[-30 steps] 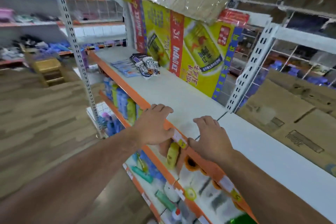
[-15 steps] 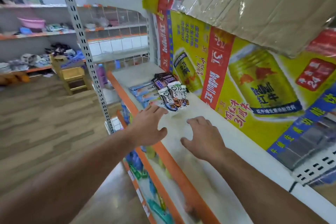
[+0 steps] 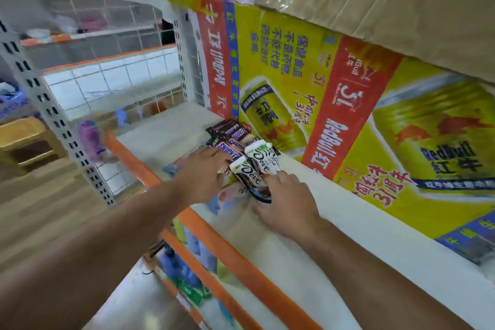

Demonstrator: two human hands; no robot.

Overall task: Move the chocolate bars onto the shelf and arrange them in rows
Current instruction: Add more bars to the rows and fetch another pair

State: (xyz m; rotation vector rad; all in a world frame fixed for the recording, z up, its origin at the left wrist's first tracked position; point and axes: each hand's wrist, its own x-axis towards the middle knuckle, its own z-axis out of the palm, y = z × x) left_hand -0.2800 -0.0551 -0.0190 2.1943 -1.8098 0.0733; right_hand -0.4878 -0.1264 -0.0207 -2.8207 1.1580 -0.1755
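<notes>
Wood-pattern flooring (image 3: 40, 203) is being shown at left. A yellow stool (image 3: 25, 139) is being seen beside a perforated white upright (image 3: 56, 126); white tiling (image 3: 120, 75) is being displayed behind.

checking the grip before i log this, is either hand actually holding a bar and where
Both hands touch the Dove bars: left hand at their left side, right hand at the near ends. Whether either grip has closed cannot be told.

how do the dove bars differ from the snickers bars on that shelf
The Dove bars have white and dark brown wrappers; the Snickers bars are dark brown with blue lettering. The Dove bars lie nearer, touched by both the left hand and right hand; the Snickers bars sit behind, beside the poster. Both rest on the white shelf.
</notes>
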